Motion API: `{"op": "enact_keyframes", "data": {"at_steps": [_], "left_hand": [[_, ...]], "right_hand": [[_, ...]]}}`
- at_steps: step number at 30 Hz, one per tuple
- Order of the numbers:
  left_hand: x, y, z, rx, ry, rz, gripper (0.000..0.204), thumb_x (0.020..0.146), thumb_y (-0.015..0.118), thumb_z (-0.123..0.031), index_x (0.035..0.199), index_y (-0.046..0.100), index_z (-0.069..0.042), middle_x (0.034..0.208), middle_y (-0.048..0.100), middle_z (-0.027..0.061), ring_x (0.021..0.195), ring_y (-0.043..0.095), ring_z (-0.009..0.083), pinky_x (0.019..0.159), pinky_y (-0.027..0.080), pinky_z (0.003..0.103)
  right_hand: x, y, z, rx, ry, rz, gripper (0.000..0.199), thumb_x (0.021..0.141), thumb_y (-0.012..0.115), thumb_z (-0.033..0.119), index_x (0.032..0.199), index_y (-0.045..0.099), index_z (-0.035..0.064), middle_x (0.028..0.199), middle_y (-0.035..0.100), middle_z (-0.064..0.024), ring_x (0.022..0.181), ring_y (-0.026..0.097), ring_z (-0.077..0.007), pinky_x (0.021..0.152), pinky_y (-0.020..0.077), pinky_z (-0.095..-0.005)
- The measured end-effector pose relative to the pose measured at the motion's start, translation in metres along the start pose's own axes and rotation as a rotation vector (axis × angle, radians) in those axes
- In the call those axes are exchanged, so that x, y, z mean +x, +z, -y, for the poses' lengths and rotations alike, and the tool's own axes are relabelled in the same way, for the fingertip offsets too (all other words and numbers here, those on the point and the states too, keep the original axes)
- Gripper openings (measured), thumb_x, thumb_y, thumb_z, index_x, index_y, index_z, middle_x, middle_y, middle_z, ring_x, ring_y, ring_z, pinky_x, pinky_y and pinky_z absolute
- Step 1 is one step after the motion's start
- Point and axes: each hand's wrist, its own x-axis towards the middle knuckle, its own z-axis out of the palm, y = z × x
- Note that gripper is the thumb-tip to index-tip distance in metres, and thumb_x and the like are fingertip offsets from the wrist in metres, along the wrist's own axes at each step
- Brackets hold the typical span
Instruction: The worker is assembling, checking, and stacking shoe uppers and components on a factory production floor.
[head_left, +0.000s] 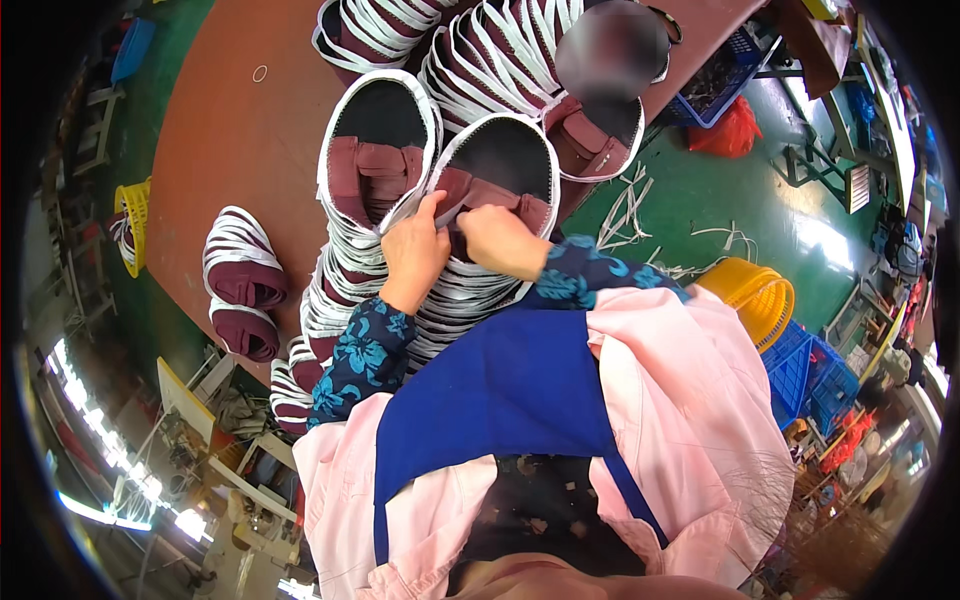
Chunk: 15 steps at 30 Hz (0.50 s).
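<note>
Your right hand [500, 240] turns its fingertips inward, out of sight against the near maroon upper [510, 160], so you can't tell what they grip. Your left hand [415, 255] hides part of that upper's edge, and its own lower fingers are tucked from view. Your left sleeve [368, 352] covers part of the stack below. A round blurred patch [612, 48] masks whatever lies under it beside the far row of uppers [490, 65]; the upper edge crops that row. Your pink garment [690, 400] overlaps the yellow basket [745, 292]. The small ring-shaped mark [260, 73] on the tabletop is too small to identify.
</note>
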Motion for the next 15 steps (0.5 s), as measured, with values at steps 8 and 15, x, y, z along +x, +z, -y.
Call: {"op": "enact_keyframes", "data": {"at_steps": [8, 15], "left_hand": [[-0.002, -0.013, -0.007, -0.248, 0.018, 0.001, 0.012, 0.098, 0.052, -0.021, 0.096, 0.059, -0.011, 0.070, 0.064, 0.0161, 0.069, 0.063, 0.0382, 0.061, 0.046, 0.047], [-0.003, -0.038, -0.027, -0.413, 0.335, -0.118, 0.027, 0.102, 0.043, -0.024, 0.089, 0.059, -0.007, 0.121, 0.057, 0.0142, 0.114, 0.049, 0.0279, 0.096, 0.039, 0.043]], "right_hand": [[-0.021, -0.006, -0.011, 1.453, 0.194, 0.039, 0.024, 0.106, 0.047, 0.020, 0.103, 0.064, 0.0025, 0.077, 0.060, -0.0022, 0.064, 0.058, -0.0130, 0.055, 0.0430, -0.0282], [0.004, 0.013, 0.025, 1.431, -0.425, -0.080, 0.033, 0.099, 0.056, 0.012, 0.131, 0.053, 0.0042, 0.100, 0.063, -0.0029, 0.095, 0.057, -0.0087, 0.079, 0.0483, -0.0278]]}}
